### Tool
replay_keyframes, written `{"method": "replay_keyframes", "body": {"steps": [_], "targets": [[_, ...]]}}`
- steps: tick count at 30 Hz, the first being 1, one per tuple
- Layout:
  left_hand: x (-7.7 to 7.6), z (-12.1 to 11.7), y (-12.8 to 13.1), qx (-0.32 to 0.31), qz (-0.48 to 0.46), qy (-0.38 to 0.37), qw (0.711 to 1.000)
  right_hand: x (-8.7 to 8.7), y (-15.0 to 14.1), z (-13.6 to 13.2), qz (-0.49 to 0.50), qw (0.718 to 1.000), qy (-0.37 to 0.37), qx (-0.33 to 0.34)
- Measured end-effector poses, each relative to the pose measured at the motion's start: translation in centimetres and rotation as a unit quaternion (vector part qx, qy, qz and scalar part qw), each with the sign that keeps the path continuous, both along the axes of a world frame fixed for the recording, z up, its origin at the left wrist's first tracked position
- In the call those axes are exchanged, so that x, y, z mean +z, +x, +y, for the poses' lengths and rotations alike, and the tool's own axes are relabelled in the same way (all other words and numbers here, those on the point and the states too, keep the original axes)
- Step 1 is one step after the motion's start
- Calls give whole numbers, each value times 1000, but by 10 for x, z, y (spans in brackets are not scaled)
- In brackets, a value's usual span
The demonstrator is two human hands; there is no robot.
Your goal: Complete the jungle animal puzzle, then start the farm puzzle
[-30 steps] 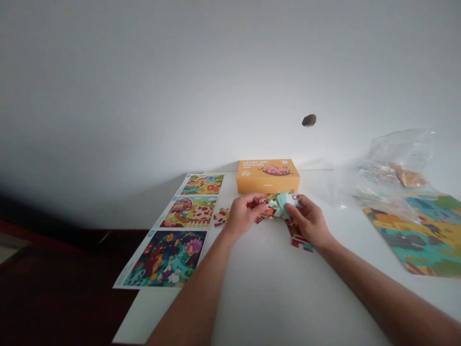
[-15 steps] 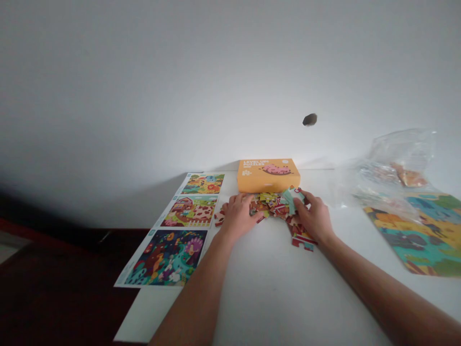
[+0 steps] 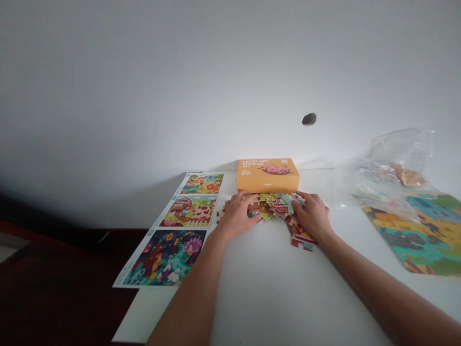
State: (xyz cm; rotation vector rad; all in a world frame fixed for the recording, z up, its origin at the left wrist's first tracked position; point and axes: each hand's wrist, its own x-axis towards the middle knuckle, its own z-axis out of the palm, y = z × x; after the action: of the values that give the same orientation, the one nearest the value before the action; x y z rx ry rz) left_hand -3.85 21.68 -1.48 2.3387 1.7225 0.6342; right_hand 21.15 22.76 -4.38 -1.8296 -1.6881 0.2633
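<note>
A heap of jigsaw puzzle pieces [image 3: 268,205] in yellow, red, brown and light blue lies on the white table between my hands. My left hand [image 3: 236,214] rests over the heap's left end, fingers curved and thumb apart. A dark green piece shows beside that thumb, and other pieces under the palm are partly hidden. At the right end, my right hand [image 3: 312,215] has its thumb and index finger on a light-blue puzzle piece [image 3: 288,202], low against the heap. Below this hand, red-and-blue pieces [image 3: 301,241] stick out toward me.
Behind the heap stands an orange puzzle box [image 3: 267,183]. A sheet with three printed pictures [image 3: 148,233] lies at the left, partly over the table edge. To the right are clear plastic bags [image 3: 399,163] with pieces inside and a colourful puzzle picture [image 3: 419,240]. A wall rises behind.
The light-blue piece in my right hand has gone down flatter onto the heap, and the right fingers have lowered with it. My left hand has shifted slightly, uncovering a dark green piece by the thumb.
</note>
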Motion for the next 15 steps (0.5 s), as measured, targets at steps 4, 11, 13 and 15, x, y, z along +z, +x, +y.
{"method": "replay_keyframes", "body": {"steps": [4,11,13,15], "targets": [[5,0,-12,31,40,-29,998,3,-1,-1,33,999,5,-1],[2,-1,-11,9,18,-75,997,9,-3,-3,168,983,61,26],[3,-1,-11,7,13,-62,998,10,-3,-4,202,975,85,27],[5,-1,-11,30,29,-36,998,12,-4,-5,217,970,107,27]]}}
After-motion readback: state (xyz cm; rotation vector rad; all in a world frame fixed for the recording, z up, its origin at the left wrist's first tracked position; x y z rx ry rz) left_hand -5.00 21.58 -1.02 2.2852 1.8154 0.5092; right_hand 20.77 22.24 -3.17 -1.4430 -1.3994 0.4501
